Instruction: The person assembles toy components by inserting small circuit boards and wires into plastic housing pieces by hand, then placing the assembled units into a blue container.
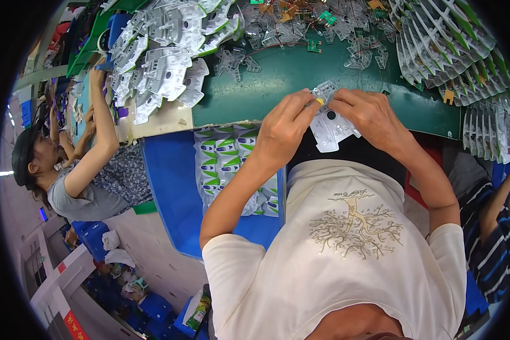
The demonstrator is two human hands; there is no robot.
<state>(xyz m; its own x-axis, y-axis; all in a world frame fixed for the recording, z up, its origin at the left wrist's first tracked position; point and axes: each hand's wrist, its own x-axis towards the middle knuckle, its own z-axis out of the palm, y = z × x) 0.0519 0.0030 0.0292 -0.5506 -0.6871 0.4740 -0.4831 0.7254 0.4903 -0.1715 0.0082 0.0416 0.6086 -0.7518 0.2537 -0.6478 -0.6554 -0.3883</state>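
At the near edge of the green workbench, a silver-grey molded plastic shell (333, 135) with a round dark hole is held between my two hands. My left hand (284, 126) pinches its upper left side, thumb and forefinger together, with a small yellow spot (320, 101) at the fingertips. My right hand (374, 118) has its fingers closed on the upper right edge. A clear plastic piece (325, 89) lies at the shell's top, between the fingertips. Whether it sits in the shell or is held above it, I cannot tell.
Similar silver shells (167, 71) pile up at the left, and more stand stacked (436, 48) at the right. Clear parts, red wires and green circuit boards (314, 46) lie behind. A blue bin (173, 192) holds bagged shells. Co-workers (90, 187) sit on both sides.
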